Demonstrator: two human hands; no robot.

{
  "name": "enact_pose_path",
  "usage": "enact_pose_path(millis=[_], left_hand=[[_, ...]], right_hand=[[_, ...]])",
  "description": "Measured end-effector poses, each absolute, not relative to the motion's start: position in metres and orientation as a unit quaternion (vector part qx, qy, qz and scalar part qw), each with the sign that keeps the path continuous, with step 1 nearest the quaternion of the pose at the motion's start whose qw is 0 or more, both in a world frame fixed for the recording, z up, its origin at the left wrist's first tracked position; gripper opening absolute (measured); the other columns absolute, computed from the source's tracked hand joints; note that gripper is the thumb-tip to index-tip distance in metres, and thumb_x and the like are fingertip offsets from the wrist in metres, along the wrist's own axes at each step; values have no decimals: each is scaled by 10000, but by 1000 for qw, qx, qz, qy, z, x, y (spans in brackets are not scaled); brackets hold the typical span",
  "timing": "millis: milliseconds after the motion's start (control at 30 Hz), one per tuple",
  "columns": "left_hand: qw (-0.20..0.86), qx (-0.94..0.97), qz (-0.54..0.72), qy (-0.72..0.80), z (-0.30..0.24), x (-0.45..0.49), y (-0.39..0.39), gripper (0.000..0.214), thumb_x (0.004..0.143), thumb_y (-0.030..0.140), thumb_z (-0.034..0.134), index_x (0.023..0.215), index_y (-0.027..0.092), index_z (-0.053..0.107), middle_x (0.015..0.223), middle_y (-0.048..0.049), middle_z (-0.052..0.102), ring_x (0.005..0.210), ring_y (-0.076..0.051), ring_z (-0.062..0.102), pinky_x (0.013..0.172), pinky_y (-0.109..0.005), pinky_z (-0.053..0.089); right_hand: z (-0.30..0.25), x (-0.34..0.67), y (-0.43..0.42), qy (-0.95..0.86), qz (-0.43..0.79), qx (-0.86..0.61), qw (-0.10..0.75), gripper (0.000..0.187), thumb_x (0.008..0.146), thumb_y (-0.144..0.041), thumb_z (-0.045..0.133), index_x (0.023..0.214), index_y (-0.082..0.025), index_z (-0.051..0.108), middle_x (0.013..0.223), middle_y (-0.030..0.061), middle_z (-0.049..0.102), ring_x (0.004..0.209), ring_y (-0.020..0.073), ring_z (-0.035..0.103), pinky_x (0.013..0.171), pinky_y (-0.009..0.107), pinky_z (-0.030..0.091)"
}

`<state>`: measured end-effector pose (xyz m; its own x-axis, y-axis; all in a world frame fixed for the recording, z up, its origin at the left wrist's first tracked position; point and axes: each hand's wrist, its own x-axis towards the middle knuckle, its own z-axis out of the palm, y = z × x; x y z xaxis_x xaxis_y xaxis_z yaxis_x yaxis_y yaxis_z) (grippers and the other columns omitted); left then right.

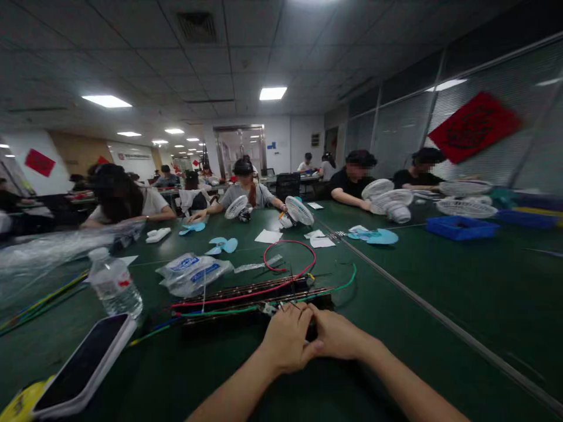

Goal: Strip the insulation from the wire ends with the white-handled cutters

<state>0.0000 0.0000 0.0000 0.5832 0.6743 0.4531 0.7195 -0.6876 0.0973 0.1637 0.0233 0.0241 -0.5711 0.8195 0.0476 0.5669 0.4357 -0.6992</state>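
Observation:
My left hand [287, 338] and my right hand [338, 333] meet at the near right end of a long dark assembly [246, 293] with copper-coloured strips. Both hands are closed, fingers bent and thumbs close together. Between them is a small dark gap, and what they grip is mostly hidden. A red wire [237, 299] runs along the assembly and loops up behind it. Along its near side lies a green wire [220, 313], curling up past the right end. A white cable tie [204, 290] sticks up near the left part.
Left of the assembly are a phone [88, 366], a water bottle [115, 284] and a yellow object [24, 401]. Behind it lie plastic bags [193, 272], blue fan blades [223, 245] and paper [268, 236]. A blue tray [461, 227] stands far right. Co-workers handle white fans [299, 211] across the table.

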Motion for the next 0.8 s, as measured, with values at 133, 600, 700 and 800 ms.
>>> enact_pose_path(millis=[133,600,700,800], left_hand=[[37,-893,-232,-385,7,7,-2,641,780,639,408,1189,147,446,1132,-126,558,1009,-286,511,896,-421,380],[42,-894,-292,-338,2,-5,-2,728,668,619,513,1230,160,454,1184,-113,565,1010,-274,530,883,-409,389],[51,-893,-288,-343,1,-6,-3,795,649,670,502,1261,167,434,1207,-125,556,1021,-288,534,892,-418,394],[62,-894,-272,-350,2,-5,-2,839,639,694,489,1284,163,414,1135,-132,592,966,-290,561,852,-424,421]], right_hand=[[31,169,30,-775,452,-396,194,292,622,-367,673,816,-172,575,780,-3,606,682,143,550,640,243,433],[21,159,26,-494,716,-467,161,221,786,-363,465,665,-209,363,465,-115,288,324,12,175,325,117,88],[21,159,26,-462,738,-468,149,245,811,-381,428,654,-205,358,467,-110,287,325,12,171,325,117,81],[18,159,27,-437,757,-460,156,258,820,-379,424,649,-187,409,459,-96,333,320,9,201,323,114,123]])
